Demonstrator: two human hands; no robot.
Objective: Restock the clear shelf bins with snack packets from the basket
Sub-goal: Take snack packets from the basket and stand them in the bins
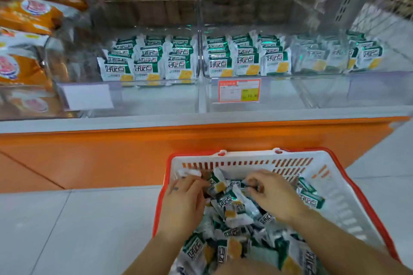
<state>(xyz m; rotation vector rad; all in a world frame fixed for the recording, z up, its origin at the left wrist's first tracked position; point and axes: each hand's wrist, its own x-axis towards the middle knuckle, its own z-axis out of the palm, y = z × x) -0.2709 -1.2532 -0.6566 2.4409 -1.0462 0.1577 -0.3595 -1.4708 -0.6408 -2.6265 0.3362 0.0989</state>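
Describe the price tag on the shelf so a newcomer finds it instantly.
Above the orange shelf base sit clear bins of green-and-white packets. On their front wall, just right of the middle divider, is the price tag; unlike the blank white label further left, it has an orange-red border and a yellow-green patch.

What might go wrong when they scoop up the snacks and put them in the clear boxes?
1. The left hand and right hand grab at loose snack packets; a big handful could spill onto the floor.
2. The neat rows in the clear bins stand upright; dropping packets in might knock them over.
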